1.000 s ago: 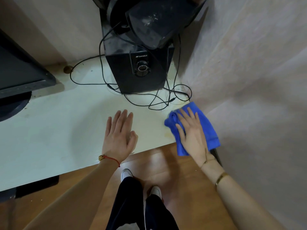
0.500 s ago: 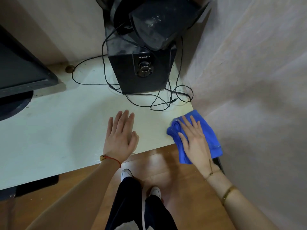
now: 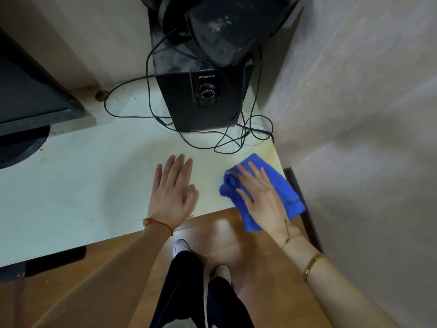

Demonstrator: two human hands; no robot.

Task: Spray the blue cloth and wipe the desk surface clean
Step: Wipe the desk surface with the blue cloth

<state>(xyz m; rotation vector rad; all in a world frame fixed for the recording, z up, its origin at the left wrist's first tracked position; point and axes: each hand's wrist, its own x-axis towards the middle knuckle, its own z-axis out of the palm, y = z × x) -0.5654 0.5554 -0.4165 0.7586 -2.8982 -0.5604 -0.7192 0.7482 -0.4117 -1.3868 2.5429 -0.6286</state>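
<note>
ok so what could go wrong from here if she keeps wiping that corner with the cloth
Two risks stand out. The loose black cables lie just beyond the blue cloth, so a forward stroke of the right hand could snag them and tug the speaker. Part of the cloth also hangs past the front edge of the desk, so a stroke toward the person might slide it off onto the floor.
</note>
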